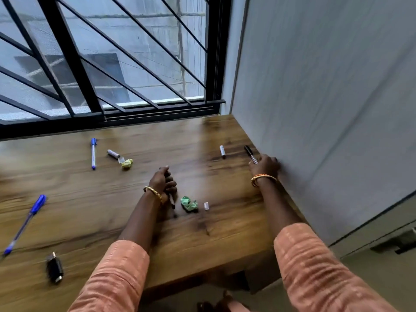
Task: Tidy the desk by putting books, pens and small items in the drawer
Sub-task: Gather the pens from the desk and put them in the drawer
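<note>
My left hand point(163, 181) is in the middle of the wooden desk point(74, 199), fingers curled round a dark pen point(172, 202) whose tip points toward me. My right hand point(265, 166) is at the desk's right edge by the wall, pinching a black-capped clear pen point(249, 152). Loose on the desk lie a small white marker point(222, 151), a crumpled green paper point(189, 204), a tiny white piece point(206, 206), two blue pens point(93, 153) point(24, 224), a grey tube point(113, 154), a yellow paper ball point(127, 164) and a black adapter point(54, 267). No drawer shows.
A barred window point(108, 64) runs along the desk's far edge. A grey wall panel point(326, 109) bounds the right side. The desk's near edge ends just before my sleeves, with floor below at the lower right.
</note>
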